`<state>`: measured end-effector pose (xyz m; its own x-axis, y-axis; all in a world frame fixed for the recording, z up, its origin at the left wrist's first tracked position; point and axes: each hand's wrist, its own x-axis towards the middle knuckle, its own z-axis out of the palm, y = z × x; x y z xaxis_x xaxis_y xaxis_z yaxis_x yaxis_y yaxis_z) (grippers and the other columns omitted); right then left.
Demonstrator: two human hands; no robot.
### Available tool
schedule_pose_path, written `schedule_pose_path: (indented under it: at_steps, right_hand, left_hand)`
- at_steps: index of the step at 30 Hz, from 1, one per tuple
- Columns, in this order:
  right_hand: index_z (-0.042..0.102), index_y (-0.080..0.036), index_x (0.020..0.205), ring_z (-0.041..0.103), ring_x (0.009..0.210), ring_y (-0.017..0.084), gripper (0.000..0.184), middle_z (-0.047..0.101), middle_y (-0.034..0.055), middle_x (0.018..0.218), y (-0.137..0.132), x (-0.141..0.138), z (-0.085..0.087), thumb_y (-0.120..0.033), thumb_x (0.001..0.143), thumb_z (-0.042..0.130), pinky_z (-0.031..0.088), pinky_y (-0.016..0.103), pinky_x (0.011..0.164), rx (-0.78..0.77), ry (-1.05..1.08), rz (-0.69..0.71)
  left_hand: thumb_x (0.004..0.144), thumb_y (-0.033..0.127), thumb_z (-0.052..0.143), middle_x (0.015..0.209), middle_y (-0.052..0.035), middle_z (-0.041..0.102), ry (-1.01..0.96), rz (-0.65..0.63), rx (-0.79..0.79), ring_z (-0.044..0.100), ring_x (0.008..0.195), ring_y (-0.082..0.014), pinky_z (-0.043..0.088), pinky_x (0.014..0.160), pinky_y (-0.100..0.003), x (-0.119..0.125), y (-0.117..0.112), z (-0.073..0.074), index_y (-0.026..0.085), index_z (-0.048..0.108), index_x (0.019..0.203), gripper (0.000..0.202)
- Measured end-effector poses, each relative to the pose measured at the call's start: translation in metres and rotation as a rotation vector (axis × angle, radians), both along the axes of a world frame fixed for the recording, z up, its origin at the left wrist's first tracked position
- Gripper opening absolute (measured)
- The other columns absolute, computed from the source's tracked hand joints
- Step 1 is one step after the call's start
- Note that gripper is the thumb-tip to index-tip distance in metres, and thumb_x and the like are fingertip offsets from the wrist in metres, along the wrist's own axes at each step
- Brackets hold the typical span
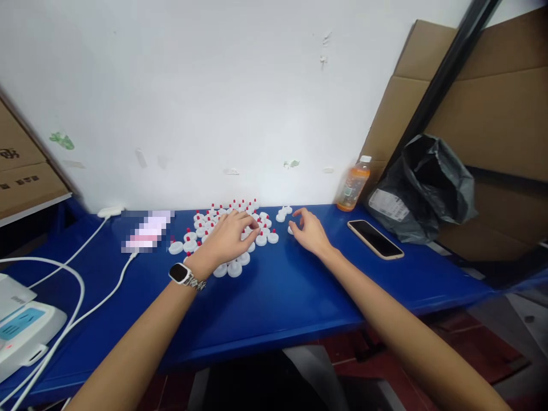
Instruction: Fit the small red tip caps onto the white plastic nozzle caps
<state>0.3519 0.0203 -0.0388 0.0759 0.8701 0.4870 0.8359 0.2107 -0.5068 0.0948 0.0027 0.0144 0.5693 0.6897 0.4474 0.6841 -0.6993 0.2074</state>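
Observation:
A cluster of white round caps with red tips spreads across the blue table. My left hand, with a watch on its wrist, is over this cluster, palm down. Its fingers are bent and the thumb stands a little apart; white caps show behind the gap, and nothing held is visible. To the right, my right hand has its thumb and index finger apart. One white piece lies at its thumb, partly hidden. Just beyond, a few white pieces without visible red tips form a small group near the wall.
A phone, an orange drink bottle and a dark plastic bag are at the right. On the left are a blurred-out item, white cables and a white device. The blue table meets a white wall.

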Motion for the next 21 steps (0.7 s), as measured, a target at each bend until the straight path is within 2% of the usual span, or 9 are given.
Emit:
schedule_pose_path:
  at_steps: [2, 5, 7, 10, 13, 15, 18, 21]
  right_hand:
    - [0.059, -0.019, 0.104, 0.056, 0.068, 0.019, 0.022, 0.061, 0.0016, 0.075, 0.003, 0.005, -0.005, -0.030, 0.085, 0.057, 0.039, 0.030, 0.063, -0.078, 0.060, 0.016]
    - [0.059, -0.020, 0.086, 0.057, 0.062, 0.016, 0.005, 0.063, -0.0005, 0.069, 0.004, 0.003, -0.005, -0.024, 0.084, 0.056, 0.040, 0.028, 0.062, -0.119, 0.171, 0.085]
    - [0.057, -0.020, 0.078, 0.057, 0.062, 0.015, 0.007, 0.064, -0.0002, 0.069, 0.001, -0.002, -0.001, -0.025, 0.082, 0.057, 0.043, 0.027, 0.063, -0.075, 0.255, 0.128]
    - [0.057, -0.020, 0.080, 0.059, 0.064, 0.014, 0.014, 0.064, 0.0004, 0.071, -0.009, -0.016, 0.007, -0.033, 0.082, 0.061, 0.046, 0.027, 0.064, 0.013, 0.442, 0.267]
    - [0.056, -0.020, 0.083, 0.061, 0.067, 0.015, 0.021, 0.064, 0.0009, 0.074, -0.020, -0.035, 0.013, -0.040, 0.084, 0.063, 0.049, 0.028, 0.065, 0.016, 0.621, 0.445]
    - [0.056, -0.021, 0.084, 0.061, 0.068, 0.015, 0.023, 0.064, 0.0007, 0.074, -0.026, -0.049, 0.015, -0.042, 0.085, 0.063, 0.049, 0.027, 0.064, 0.003, 0.661, 0.518]
    - [0.058, -0.020, 0.087, 0.060, 0.070, 0.014, 0.021, 0.065, 0.0011, 0.076, -0.031, -0.068, 0.017, -0.041, 0.087, 0.062, 0.045, 0.026, 0.063, -0.004, 0.603, 0.559]
    - [0.059, -0.020, 0.090, 0.059, 0.070, 0.014, 0.018, 0.066, 0.0012, 0.078, -0.029, -0.084, 0.021, -0.038, 0.091, 0.057, 0.043, 0.026, 0.062, 0.003, 0.493, 0.555]
  left_hand:
    - [0.097, 0.039, 0.046, 0.101, -0.0060, 0.067, 0.020, -0.034, -0.019, 0.057, 0.100, -0.0258, 0.041, 0.092, -0.044, 0.019, 0.002, 0.000, 0.021, 0.066, 0.093, 0.027]
    - [0.096, 0.040, 0.048, 0.101, -0.0065, 0.066, 0.041, -0.056, -0.021, 0.057, 0.101, -0.0265, 0.042, 0.093, -0.044, 0.041, 0.008, 0.001, 0.021, 0.066, 0.098, 0.026]
    - [0.095, 0.039, 0.052, 0.105, -0.0072, 0.066, 0.030, -0.063, 0.003, 0.057, 0.104, -0.0271, 0.042, 0.096, -0.044, 0.049, 0.010, 0.001, 0.020, 0.064, 0.106, 0.025]
    - [0.092, 0.040, 0.057, 0.119, -0.0091, 0.063, 0.000, -0.089, 0.040, 0.055, 0.114, -0.0281, 0.041, 0.100, -0.044, 0.053, 0.011, -0.001, 0.020, 0.059, 0.119, 0.034]
    - [0.093, 0.040, 0.057, 0.122, -0.0084, 0.064, -0.017, -0.114, 0.023, 0.055, 0.114, -0.0276, 0.043, 0.100, -0.043, 0.044, 0.009, -0.005, 0.021, 0.057, 0.123, 0.036]
    - [0.095, 0.040, 0.054, 0.119, -0.0074, 0.066, -0.033, -0.128, -0.005, 0.057, 0.110, -0.0261, 0.044, 0.097, -0.041, 0.031, 0.009, -0.008, 0.022, 0.059, 0.121, 0.032]
    - [0.098, 0.041, 0.050, 0.109, -0.0070, 0.068, -0.036, -0.130, -0.025, 0.058, 0.103, -0.0244, 0.045, 0.093, -0.040, 0.004, 0.006, -0.009, 0.021, 0.062, 0.111, 0.028]
    - [0.100, 0.045, 0.043, 0.099, -0.0072, 0.066, -0.054, -0.075, -0.020, 0.057, 0.099, -0.0241, 0.045, 0.091, -0.040, -0.026, -0.001, -0.009, 0.021, 0.062, 0.105, 0.031]
